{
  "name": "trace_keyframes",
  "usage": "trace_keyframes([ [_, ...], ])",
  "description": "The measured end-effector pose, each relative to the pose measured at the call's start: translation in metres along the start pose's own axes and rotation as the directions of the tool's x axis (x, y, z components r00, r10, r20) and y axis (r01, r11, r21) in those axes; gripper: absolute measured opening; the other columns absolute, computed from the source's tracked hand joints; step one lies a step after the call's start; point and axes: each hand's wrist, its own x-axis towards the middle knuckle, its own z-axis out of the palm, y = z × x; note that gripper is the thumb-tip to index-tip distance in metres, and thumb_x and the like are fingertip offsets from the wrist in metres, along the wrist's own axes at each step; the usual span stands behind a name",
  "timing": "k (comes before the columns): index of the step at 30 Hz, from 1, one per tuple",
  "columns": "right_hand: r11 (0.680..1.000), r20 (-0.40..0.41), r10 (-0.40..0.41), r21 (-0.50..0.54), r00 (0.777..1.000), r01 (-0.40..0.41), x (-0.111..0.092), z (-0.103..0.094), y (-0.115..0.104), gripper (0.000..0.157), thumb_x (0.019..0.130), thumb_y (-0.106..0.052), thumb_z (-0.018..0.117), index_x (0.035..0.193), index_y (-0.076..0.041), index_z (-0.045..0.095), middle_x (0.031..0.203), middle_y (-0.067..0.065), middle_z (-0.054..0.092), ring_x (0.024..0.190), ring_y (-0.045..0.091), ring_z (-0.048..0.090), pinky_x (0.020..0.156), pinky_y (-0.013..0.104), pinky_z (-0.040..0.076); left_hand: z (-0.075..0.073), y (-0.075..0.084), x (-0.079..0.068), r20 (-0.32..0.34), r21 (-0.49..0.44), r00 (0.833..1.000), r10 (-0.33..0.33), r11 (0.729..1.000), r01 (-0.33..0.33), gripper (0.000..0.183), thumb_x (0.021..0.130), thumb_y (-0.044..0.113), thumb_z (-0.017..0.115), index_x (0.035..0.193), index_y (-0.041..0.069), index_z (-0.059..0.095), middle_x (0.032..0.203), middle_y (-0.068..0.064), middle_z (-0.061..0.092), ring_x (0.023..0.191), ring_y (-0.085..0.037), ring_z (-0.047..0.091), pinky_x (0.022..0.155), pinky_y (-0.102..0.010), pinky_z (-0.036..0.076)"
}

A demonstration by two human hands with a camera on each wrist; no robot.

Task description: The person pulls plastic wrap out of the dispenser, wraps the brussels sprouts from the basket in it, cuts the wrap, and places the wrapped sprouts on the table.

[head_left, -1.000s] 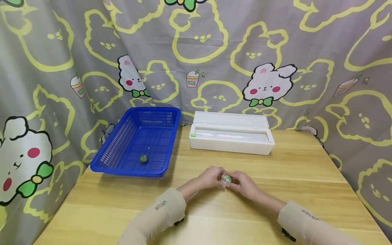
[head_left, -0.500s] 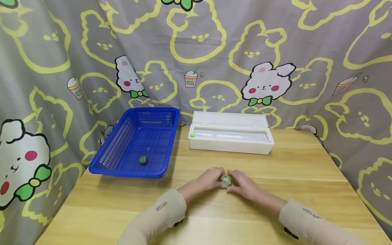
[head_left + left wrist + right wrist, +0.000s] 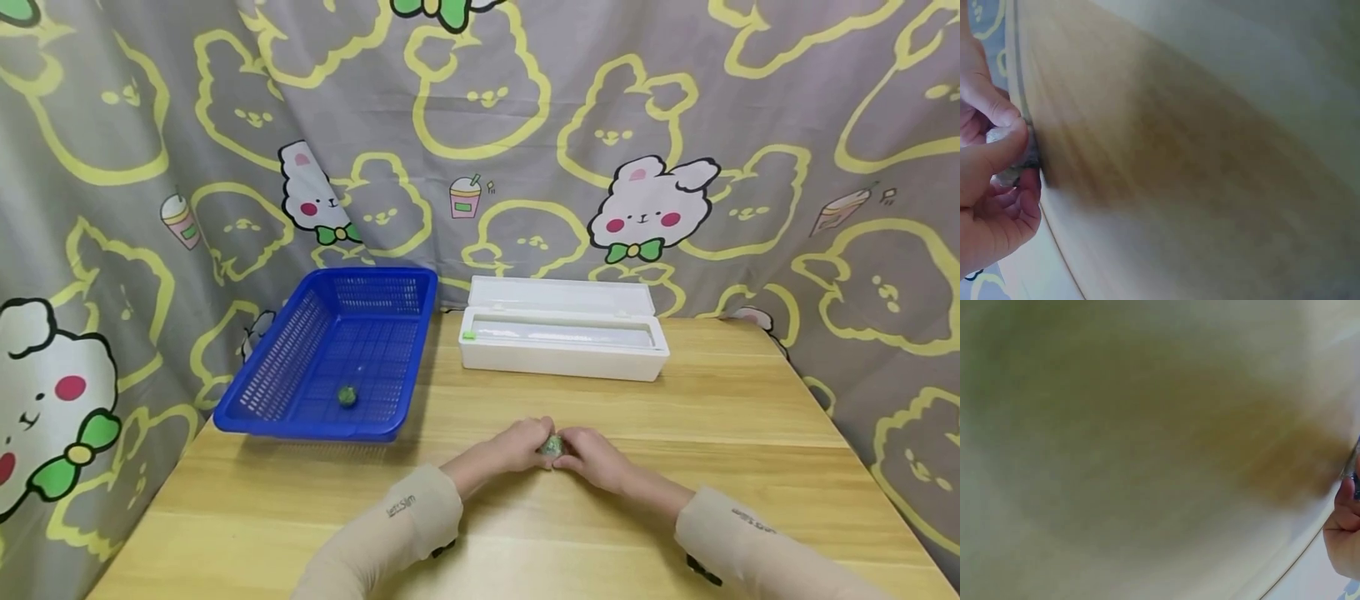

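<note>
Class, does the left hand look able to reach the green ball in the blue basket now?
Probably yes, once free: the left hand and right hand hold a wrapped ball, but the blue basket is open and nothing covers the green ball.

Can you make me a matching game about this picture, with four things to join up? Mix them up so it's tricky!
Things:
1. Basket
2. Long box
3. Curtain
4. Left hand and right hand

Matches:
A. Grey with yellow outlines
B. Holding a shiny green lump
C. White, with its lid open
D. Blue, with another green lump inside

Right pairs: 1-D, 2-C, 3-A, 4-B
</note>
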Motion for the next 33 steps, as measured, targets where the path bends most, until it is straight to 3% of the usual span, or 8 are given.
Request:
trace_keyframes([
  [7,0.995,0.005,0.042,0.089,0.999,-0.042,0.003,0.002,0.0,0.024,0.077,-0.013,0.07,0.094,0.002,0.061,0.072,-0.004,0.054,0.064,0.002,0.044,0.057,0.02,0.042,-0.003,-0.003,-0.001,-0.003,-0.055,0.999,-0.054,0.997,0.053,0.038,0.072,0.02,0.076,0.097,0.004,0.054,0.09,-0.004,0.059,0.079,-0.009,0.053,0.07,-0.014,0.042],
  [13,0.982,0.058,0.058,0.177,0.997,-0.068,0.001,-0.002,0.002,0.055,0.075,-0.02,0.073,0.115,0.01,0.052,0.072,0.0,0.048,0.064,0.005,0.04,0.055,0.019,0.038,-0.009,-0.01,-0.011,0.002,-0.077,0.993,-0.115,0.99,0.115,0.064,0.068,0.031,0.079,0.118,0.005,0.05,0.106,-0.006,0.059,0.094,-0.014,0.056,0.081,-0.023,0.045],
  [17,0.989,0.05,0.079,0.122,0.996,-0.084,-0.002,-0.004,0.004,0.071,0.073,-0.027,0.074,0.124,0.013,0.045,0.079,0.002,0.048,0.071,0.009,0.04,0.059,0.02,0.037,-0.018,-0.012,-0.022,-0.013,-0.041,0.99,-0.141,0.989,0.14,0.071,0.07,0.038,0.077,0.128,0.012,0.046,0.113,-0.006,0.06,0.102,-0.018,0.056,0.083,-0.031,0.047],
  [22,0.993,0.02,0.103,0.061,0.995,-0.104,-0.002,-0.002,-0.001,0.078,0.07,-0.035,0.075,0.128,0.007,0.044,0.097,0.007,0.051,0.081,0.013,0.044,0.067,0.023,0.041,-0.028,-0.012,-0.041,-0.06,-0.037,0.984,-0.167,0.986,0.165,0.071,0.07,0.044,0.074,0.13,0.016,0.047,0.118,-0.004,0.059,0.104,-0.019,0.057,0.08,-0.035,0.048],
  [25,0.994,0.006,0.098,0.055,0.995,-0.099,0.0,0.002,-0.005,0.076,0.071,-0.035,0.075,0.128,0.004,0.045,0.102,0.009,0.052,0.085,0.015,0.047,0.07,0.027,0.043,-0.033,-0.011,-0.054,-0.114,-0.024,0.977,-0.178,0.984,0.176,0.072,0.07,0.047,0.073,0.13,0.017,0.047,0.12,-0.004,0.058,0.105,-0.02,0.056,0.08,-0.038,0.048],
  [29,0.999,-0.031,0.054,-0.004,0.998,-0.054,0.001,0.004,-0.009,0.056,0.074,-0.028,0.074,0.117,0.002,0.054,0.098,0.006,0.055,0.084,0.015,0.05,0.072,0.029,0.045,-0.043,-0.007,-0.071,-0.19,-0.029,0.966,-0.176,0.984,0.174,0.074,0.07,0.049,0.071,0.131,0.017,0.046,0.121,-0.003,0.056,0.106,-0.02,0.055,0.081,-0.04,0.047],
  [33,0.996,-0.048,0.03,-0.08,0.998,-0.034,0.002,0.001,-0.009,0.044,0.074,-0.025,0.073,0.108,0.0,0.059,0.095,0.004,0.058,0.084,0.016,0.051,0.072,0.031,0.044,-0.054,-0.006,-0.084,-0.276,-0.071,0.944,-0.181,0.983,0.168,0.075,0.068,0.049,0.073,0.131,0.017,0.047,0.119,-0.002,0.058,0.103,-0.019,0.056,0.077,-0.037,0.047],
])
